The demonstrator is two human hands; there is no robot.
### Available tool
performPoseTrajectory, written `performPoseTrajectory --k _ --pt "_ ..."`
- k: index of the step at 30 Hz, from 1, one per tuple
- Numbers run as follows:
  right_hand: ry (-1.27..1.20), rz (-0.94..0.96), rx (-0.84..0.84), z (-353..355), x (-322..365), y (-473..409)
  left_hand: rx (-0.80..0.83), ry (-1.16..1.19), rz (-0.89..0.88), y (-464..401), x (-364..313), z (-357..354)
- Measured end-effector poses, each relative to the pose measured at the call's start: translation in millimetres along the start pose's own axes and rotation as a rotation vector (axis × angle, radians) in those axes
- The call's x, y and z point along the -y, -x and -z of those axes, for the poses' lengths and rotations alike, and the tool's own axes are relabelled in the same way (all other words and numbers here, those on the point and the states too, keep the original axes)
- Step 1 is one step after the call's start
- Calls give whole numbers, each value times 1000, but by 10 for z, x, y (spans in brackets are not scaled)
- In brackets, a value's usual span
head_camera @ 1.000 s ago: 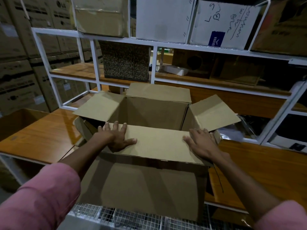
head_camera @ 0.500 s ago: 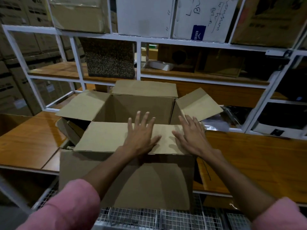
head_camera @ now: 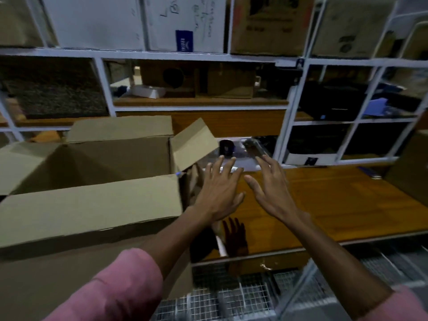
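Observation:
A large brown cardboard box fills the left of the view, its top flaps standing open and the near flap folded inward. My left hand hovers just right of the box's corner, fingers spread and straight, holding nothing. My right hand is beside it over the wooden table, also spread flat with nothing in it. Both hands point toward a clear plastic-wrapped item lying at the table's back edge, behind the box's right flap.
White metal shelving rises behind the table, stacked with cardboard boxes, a white box and dark items. Another brown box stands at the far right. A wire mesh rack lies below the table's front edge.
Both hands have left the box's near flap and moved right, past the box's corner, over the table. The view has swung right, so the box sits further left.

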State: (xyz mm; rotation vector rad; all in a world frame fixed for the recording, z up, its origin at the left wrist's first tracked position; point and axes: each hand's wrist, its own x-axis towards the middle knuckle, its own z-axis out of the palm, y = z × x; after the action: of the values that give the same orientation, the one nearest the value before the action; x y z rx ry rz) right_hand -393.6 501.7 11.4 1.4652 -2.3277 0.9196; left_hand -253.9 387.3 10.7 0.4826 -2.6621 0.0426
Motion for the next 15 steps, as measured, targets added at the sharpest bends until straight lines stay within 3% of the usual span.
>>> performPoseTrajectory --k 15 --pt "89 -378 39 1318 -3016 799 192 49 -122 -1525 -2314 -1247"
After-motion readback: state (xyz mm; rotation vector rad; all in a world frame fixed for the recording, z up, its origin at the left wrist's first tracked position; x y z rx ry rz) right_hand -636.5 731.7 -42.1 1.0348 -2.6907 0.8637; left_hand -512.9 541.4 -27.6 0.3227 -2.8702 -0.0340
